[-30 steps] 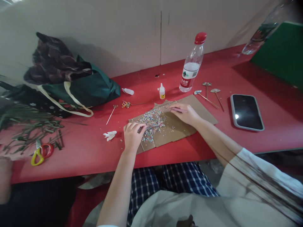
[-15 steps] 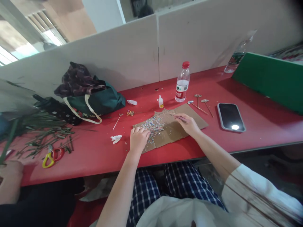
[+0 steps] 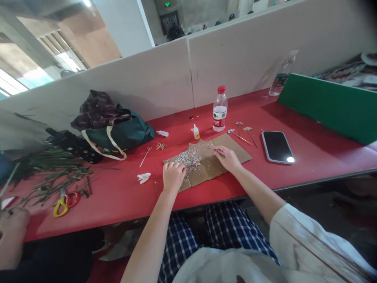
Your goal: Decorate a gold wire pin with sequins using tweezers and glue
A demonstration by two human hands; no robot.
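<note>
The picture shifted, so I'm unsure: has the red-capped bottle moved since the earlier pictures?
No: against the wall seam, the red-capped bottle keeps its place to the right; only the view shifted.

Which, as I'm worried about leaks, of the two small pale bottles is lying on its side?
The pale bottle beside the green bag: it lies on the red table, whereas the yellow-labelled bottle stands upright.

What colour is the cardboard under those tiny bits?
Brown; the cardboard shows best in the head view.
</note>
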